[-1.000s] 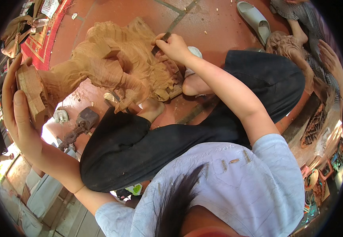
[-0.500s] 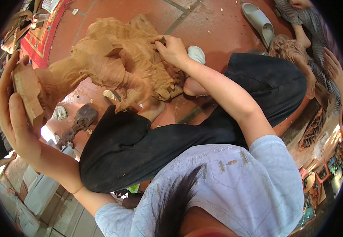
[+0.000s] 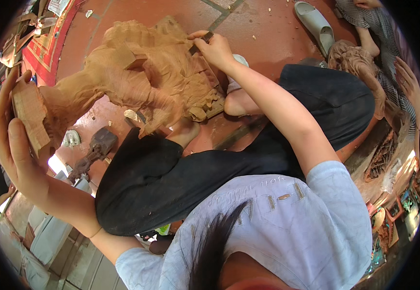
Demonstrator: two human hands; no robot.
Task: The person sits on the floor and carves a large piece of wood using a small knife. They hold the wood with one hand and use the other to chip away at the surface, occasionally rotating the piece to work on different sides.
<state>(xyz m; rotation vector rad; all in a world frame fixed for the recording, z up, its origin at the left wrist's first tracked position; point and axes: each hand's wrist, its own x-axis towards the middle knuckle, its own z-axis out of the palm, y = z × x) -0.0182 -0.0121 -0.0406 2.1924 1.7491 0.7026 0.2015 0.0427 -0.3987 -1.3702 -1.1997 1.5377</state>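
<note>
A large reddish-brown wood carving [image 3: 137, 82] with deep folds lies across the floor in front of my crossed legs. My left hand [image 3: 23, 154] is wrapped round the flat block-like base at the carving's left end, thumb on the near side. At the other end, my right hand [image 3: 218, 51] pinches a small dark flat piece [image 3: 201, 43], perhaps folded sandpaper, against the carving's upper right edge. Its exact kind is too small to make out. One of my bare feet [image 3: 241, 104] rests close to the carving's right end.
A dark mallet-like wooden piece [image 3: 102, 142] lies on the red floor left of my knee. A grey slipper [image 3: 316, 29] sits at the far right, near another brown carving [image 3: 348, 58]. A co-worker's hand [image 3: 408, 82] shows there. A red patterned mat [image 3: 45, 48] lies far left.
My right hand has shifted slightly up and right along the carving's edge, and more of the dark piece shows. My left hand keeps its hold, while the carving sits slightly further left in view.
</note>
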